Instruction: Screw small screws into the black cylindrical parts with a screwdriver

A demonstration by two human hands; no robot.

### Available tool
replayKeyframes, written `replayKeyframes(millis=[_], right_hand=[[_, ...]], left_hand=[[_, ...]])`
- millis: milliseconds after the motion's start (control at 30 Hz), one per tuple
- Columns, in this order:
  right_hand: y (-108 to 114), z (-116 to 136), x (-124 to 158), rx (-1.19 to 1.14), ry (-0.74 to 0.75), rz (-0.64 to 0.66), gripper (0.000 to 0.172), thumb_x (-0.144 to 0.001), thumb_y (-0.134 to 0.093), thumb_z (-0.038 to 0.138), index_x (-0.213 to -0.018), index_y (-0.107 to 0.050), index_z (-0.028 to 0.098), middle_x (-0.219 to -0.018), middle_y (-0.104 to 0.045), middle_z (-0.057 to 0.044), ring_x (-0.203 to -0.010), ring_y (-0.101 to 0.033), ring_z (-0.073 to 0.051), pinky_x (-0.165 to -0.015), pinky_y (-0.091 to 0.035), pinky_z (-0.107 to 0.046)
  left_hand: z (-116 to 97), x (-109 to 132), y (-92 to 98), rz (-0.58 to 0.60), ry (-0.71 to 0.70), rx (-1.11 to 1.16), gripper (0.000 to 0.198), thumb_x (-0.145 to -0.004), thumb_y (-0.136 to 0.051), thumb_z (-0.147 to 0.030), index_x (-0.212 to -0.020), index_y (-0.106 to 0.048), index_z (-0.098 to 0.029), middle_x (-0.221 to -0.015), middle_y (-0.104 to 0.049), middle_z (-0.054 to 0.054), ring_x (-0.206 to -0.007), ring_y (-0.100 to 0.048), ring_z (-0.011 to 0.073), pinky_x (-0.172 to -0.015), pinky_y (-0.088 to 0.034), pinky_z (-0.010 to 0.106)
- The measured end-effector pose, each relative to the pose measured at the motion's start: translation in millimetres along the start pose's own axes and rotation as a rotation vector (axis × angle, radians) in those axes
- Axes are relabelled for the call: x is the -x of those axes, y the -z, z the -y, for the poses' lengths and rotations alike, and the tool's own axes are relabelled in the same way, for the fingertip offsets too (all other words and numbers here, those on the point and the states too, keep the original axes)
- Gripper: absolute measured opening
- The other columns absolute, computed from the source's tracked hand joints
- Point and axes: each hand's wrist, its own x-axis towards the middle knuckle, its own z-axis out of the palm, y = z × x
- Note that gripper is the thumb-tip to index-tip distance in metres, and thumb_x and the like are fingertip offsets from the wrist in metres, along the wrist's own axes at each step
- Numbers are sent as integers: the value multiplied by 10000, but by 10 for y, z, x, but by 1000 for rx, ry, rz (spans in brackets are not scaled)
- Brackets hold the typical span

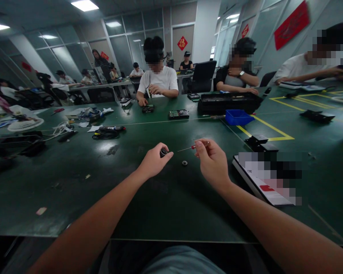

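Note:
In the head view my left hand [156, 159] is closed around a small dark cylindrical part [163, 152] with a pale rim; most of it is hidden by the fingers. My right hand [213, 161] pinches a screwdriver [193, 147] with a red-marked handle and a thin shaft. Its tip points left toward the cylindrical part, with a gap between them. On the green table [148, 205], between and just below both hands, lies a small round metallic piece [184, 163].
A box with a pale top [251, 179] lies right of my right hand, beside black brackets [261, 144]. Farther back are a blue bin [239, 117], a long black housing [228, 102] and a circuit board [178, 113]. Coiled black cable [108, 132] lies left. Co-workers sit across the table.

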Motion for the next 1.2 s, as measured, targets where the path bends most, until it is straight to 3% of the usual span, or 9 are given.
replayKeyframes(millis=[100,200,267,433,600,767,900,1033,1200], right_hand=[[14,22,18,15,51,-28,234,-987,-530,407,-1015,-662,216,-812,-689,-25,-706,-627,-174,-673,-493,-329],[30,26,27,8,94,-51,231,-995,-521,407,-1041,-657,227,-854,-697,-30,-742,-638,-184,-691,-497,-339],[38,27,28,19,106,-60,231,-998,-515,409,-1050,-655,232,-878,-703,-35,-762,-646,-191,-708,-502,-348],[42,31,22,14,100,-60,229,-996,-510,412,-1052,-650,238,-884,-709,-38,-776,-657,-199,-727,-507,-359],[42,29,29,-14,90,-50,226,-1000,-504,409,-1061,-642,242,-869,-695,-30,-772,-648,-195,-724,-495,-352],[43,35,37,-24,92,-39,215,-1002,-504,392,-1062,-638,235,-864,-692,-24,-756,-637,-179,-711,-486,-340],[39,29,30,-3,71,-28,221,-997,-505,400,-1058,-639,235,-838,-690,-21,-740,-636,-180,-692,-484,-336],[32,6,29,-13,61,-6,226,-997,-504,399,-1060,-641,231,-833,-685,-22,-748,-633,-182,-698,-480,-339],[17,-36,37,-18,46,23,240,-1005,-494,407,-1067,-641,227,-851,-688,-26,-768,-641,-182,-714,-484,-340]], left_hand=[[-67,-30,-73,101,-99,-85,182,-921,-582,-354,-977,-660,-200,-960,-693,63,-854,-633,228,-778,-498,358],[-139,-89,-194,234,-217,-220,219,-913,-548,-252,-1064,-705,-228,-1064,-699,73,-948,-649,254,-815,-502,371],[-185,-137,-284,282,-245,-312,275,-919,-549,-277,-1141,-711,-252,-1068,-693,84,-961,-655,273,-818,-510,378],[-257,-226,-445,320,-257,-425,223,-895,-636,-381,-1039,-734,-242,-954,-687,93,-890,-669,285,-796,-521,381],[-154,-261,-380,295,-199,-385,188,-888,-655,-381,-942,-705,-208,-914,-702,85,-818,-665,253,-734,-506,339],[129,-308,-51,247,-61,-105,267,-878,-643,-445,-922,-707,-190,-905,-708,74,-775,-637,206,-665,-472,297],[371,-299,325,168,208,333,238,-848,-654,-385,-930,-646,-162,-870,-680,58,-582,-532,113,-518,-380,229],[661,-214,758,-70,431,744,167,-899,-547,-290,-956,-616,-148,-765,-578,13,-519,-455,87,-435,-266,203],[1014,29,1353,-355,610,1007,205,-980,-443,-267,-836,-525,-147,-678,-505,-11,-550,-427,90,-488,-310,195]])
